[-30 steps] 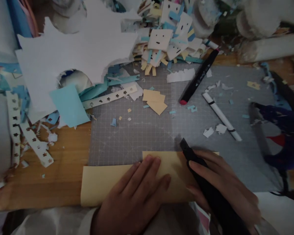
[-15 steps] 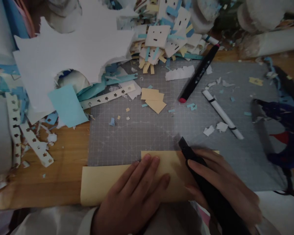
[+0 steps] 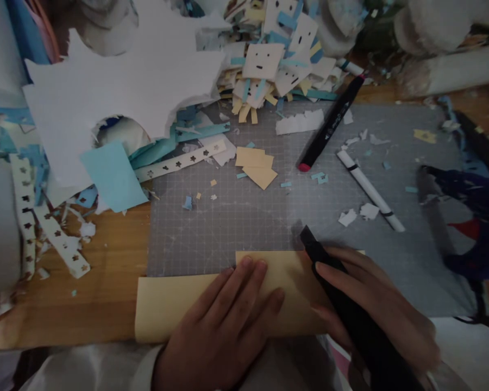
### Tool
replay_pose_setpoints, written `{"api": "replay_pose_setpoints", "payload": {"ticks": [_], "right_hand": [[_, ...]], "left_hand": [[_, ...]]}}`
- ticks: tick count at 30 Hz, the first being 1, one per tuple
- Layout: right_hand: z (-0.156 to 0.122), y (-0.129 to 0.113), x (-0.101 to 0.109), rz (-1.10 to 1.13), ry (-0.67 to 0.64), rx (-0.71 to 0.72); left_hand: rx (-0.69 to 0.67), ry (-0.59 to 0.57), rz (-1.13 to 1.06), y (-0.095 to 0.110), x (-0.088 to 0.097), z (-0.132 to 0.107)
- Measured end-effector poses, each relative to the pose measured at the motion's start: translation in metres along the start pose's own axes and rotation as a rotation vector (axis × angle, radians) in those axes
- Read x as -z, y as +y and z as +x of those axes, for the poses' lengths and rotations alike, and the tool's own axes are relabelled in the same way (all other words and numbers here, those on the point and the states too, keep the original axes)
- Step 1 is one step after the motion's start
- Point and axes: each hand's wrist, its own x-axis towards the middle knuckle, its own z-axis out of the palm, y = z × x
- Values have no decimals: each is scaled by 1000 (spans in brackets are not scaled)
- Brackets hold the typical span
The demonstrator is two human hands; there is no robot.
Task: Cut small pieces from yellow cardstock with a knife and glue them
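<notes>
My left hand [image 3: 228, 315] lies flat, fingers stretched, pressing a sheet of tan paper [image 3: 175, 298] against the grey cutting mat [image 3: 228, 222] at the near edge. My right hand [image 3: 383, 304] is wrapped round a black utility knife [image 3: 342, 293]. Its dark tip [image 3: 306, 234] points up and left, just past the paper's upper edge. That edge has a step, lower on the left than on the right. Part of the paper is hidden under both hands.
Tan paper pieces [image 3: 258, 163], a black marker [image 3: 330, 125] and a white pen [image 3: 370, 190] lie on the mat. White foam board [image 3: 106, 81] and punched strips [image 3: 63, 239] are at left. Paper figures [image 3: 262, 62] pile up behind; a dark blue tool [image 3: 472, 195] is at right.
My right hand and the knife have shifted very slightly to the right. My left hand stays on the paper in almost the same place.
</notes>
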Motion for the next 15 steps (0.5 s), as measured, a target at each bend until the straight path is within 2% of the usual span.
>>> {"api": "replay_pose_setpoints", "payload": {"ticks": [15], "right_hand": [[3, 1, 0, -59, -24, 33]], "left_hand": [[-1, 0, -10, 0, -2, -1]]}}
